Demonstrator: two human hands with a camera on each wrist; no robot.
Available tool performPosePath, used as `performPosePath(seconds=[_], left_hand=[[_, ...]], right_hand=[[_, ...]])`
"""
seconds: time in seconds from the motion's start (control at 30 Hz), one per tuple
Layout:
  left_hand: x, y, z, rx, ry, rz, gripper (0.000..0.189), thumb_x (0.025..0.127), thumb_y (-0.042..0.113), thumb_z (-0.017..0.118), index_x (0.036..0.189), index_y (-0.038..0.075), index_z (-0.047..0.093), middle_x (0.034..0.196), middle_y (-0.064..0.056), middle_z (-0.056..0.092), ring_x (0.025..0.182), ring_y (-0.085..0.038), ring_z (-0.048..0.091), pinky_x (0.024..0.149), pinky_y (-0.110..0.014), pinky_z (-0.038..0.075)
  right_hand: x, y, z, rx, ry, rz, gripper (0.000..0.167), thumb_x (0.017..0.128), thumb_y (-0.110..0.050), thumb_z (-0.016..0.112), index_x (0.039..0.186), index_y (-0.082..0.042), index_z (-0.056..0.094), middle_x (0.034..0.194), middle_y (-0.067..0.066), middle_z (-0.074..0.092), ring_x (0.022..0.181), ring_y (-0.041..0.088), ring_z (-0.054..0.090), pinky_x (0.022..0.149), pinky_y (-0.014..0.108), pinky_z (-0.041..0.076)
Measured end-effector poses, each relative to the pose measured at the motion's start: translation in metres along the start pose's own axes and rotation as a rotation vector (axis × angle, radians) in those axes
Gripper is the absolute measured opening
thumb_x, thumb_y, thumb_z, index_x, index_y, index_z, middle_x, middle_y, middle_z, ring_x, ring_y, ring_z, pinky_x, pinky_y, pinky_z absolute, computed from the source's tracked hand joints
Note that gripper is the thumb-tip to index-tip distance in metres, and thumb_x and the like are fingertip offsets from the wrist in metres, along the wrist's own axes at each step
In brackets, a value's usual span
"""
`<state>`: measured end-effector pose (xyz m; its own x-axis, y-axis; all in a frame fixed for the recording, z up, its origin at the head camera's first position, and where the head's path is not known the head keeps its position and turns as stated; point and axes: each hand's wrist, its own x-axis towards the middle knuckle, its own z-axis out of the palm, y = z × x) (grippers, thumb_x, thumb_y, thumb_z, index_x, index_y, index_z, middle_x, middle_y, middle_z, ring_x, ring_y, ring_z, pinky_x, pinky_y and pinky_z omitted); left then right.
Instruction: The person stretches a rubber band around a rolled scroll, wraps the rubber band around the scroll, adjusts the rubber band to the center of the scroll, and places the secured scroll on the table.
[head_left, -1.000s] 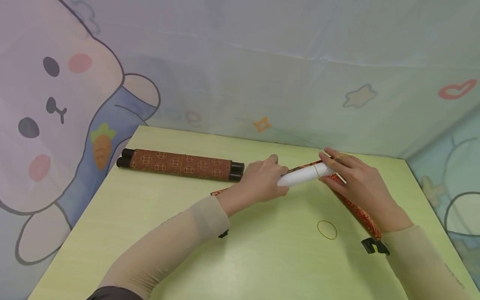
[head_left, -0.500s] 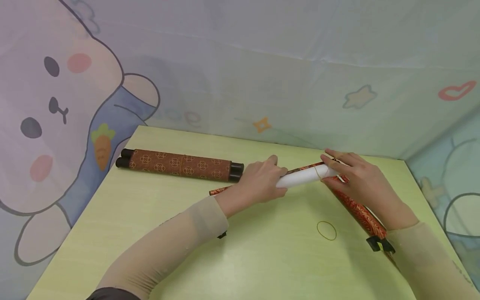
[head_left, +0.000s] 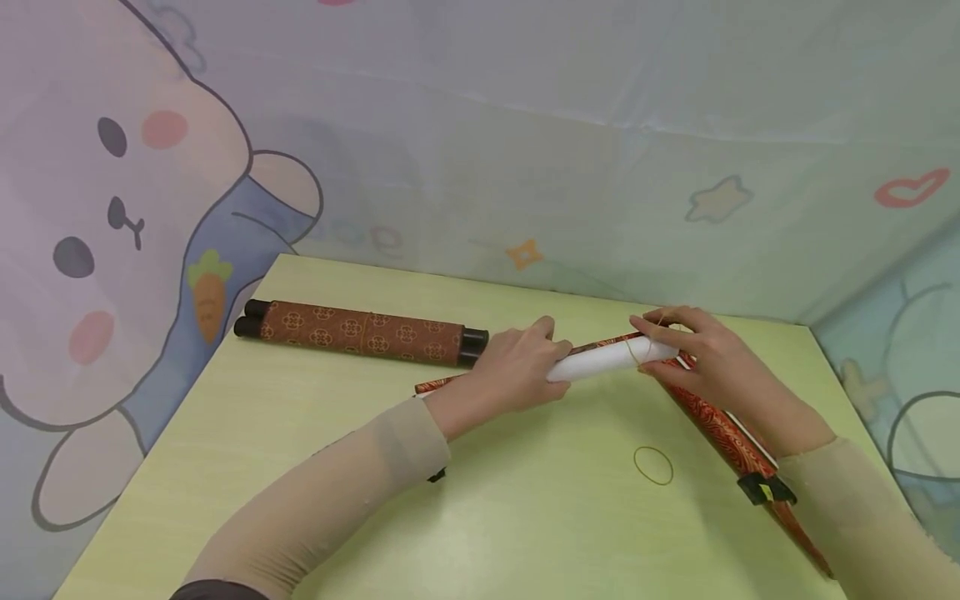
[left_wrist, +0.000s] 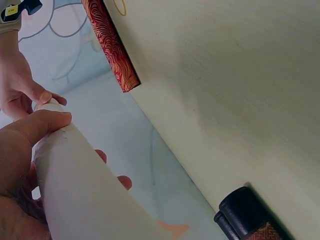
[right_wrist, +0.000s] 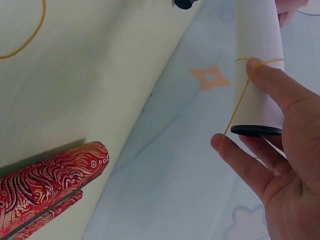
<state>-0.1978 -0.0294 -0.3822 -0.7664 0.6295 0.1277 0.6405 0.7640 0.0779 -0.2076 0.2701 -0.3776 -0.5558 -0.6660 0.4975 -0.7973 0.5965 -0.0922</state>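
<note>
My left hand [head_left: 517, 367] grips a white paper roll [head_left: 596, 361] raised above the table, fingers wrapped round it in the left wrist view. A black cap [right_wrist: 256, 130] closes the roll's near end in the right wrist view. Round that end goes a thin yellow rubber band [right_wrist: 237, 105]. My right hand [head_left: 712, 354] holds the band, with the thumb on it at the roll and a fingertip stretching one strand outward. Red-and-gold patterned edging [head_left: 435, 385] shows beyond my left wrist; how it joins the roll is hidden.
A long red swirl-patterned case [head_left: 712, 421] lies at the right, partly under my right forearm. On the table [head_left: 480, 517] rests another rubber band [head_left: 636, 457]. Two brown flower-patterned rolls [head_left: 367, 333] with black ends lie together at the back left. A printed cloth [head_left: 480, 150] hangs behind.
My right fingers have lifted and spread, stretching a strand of the rubber band off the roll's end. My left hand keeps its grip, shifted slightly left. More of the red case shows.
</note>
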Motion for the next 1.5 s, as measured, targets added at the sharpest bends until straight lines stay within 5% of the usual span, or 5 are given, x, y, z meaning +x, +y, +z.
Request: performPosePath(seconds=[0.17, 0.37, 0.6, 0.83, 1.5], left_hand=[[-0.004, -0.007, -0.001, -0.017, -0.006, 0.033, 0.037, 0.1, 0.042, 0.076, 0.13, 0.021, 0.075, 0.111, -0.005, 0.062, 0.067, -0.013, 0.057, 0.056, -0.026, 0.05], [-0.011, -0.02, -0.007, -0.007, -0.025, 0.084, 0.037, 0.1, 0.04, 0.076, 0.134, 0.025, 0.073, 0.111, -0.004, 0.058, 0.067, -0.015, 0.057, 0.058, -0.027, 0.049], [-0.014, -0.027, -0.015, 0.06, 0.029, 0.15, 0.03, 0.099, 0.035, 0.077, 0.127, 0.023, 0.074, 0.108, -0.004, 0.058, 0.06, -0.016, 0.054, 0.052, -0.027, 0.046], [-0.017, -0.031, -0.018, 0.112, 0.089, 0.212, 0.026, 0.098, 0.03, 0.077, 0.123, 0.02, 0.075, 0.106, -0.005, 0.059, 0.057, -0.016, 0.052, 0.049, -0.026, 0.041], [-0.019, -0.033, -0.016, 0.144, 0.12, 0.227, 0.027, 0.098, 0.028, 0.078, 0.122, 0.018, 0.076, 0.102, -0.005, 0.058, 0.058, -0.017, 0.054, 0.048, -0.026, 0.043]], right_hand=[[0.001, -0.001, 0.002, 0.059, -0.025, 0.014, 0.071, 0.072, -0.007, 0.098, 0.138, -0.01, 0.073, 0.13, 0.014, 0.069, 0.102, 0.028, 0.066, 0.066, 0.029, 0.056], [0.004, -0.008, 0.003, 0.161, -0.025, 0.01, 0.067, 0.074, -0.01, 0.098, 0.137, -0.016, 0.075, 0.125, 0.01, 0.073, 0.097, 0.023, 0.068, 0.07, 0.016, 0.052], [0.007, -0.016, 0.002, 0.142, -0.062, 0.021, 0.072, 0.069, -0.009, 0.1, 0.136, -0.014, 0.076, 0.124, 0.008, 0.074, 0.1, 0.025, 0.072, 0.069, 0.031, 0.059], [0.011, -0.021, 0.001, 0.168, -0.122, 0.058, 0.068, 0.072, -0.012, 0.099, 0.136, -0.011, 0.075, 0.123, 0.006, 0.074, 0.099, 0.022, 0.072, 0.073, 0.033, 0.06], [0.021, -0.027, -0.002, 0.195, -0.222, 0.176, 0.049, 0.08, -0.019, 0.096, 0.125, -0.009, 0.08, 0.11, -0.002, 0.075, 0.084, 0.009, 0.065, 0.066, 0.03, 0.057]])
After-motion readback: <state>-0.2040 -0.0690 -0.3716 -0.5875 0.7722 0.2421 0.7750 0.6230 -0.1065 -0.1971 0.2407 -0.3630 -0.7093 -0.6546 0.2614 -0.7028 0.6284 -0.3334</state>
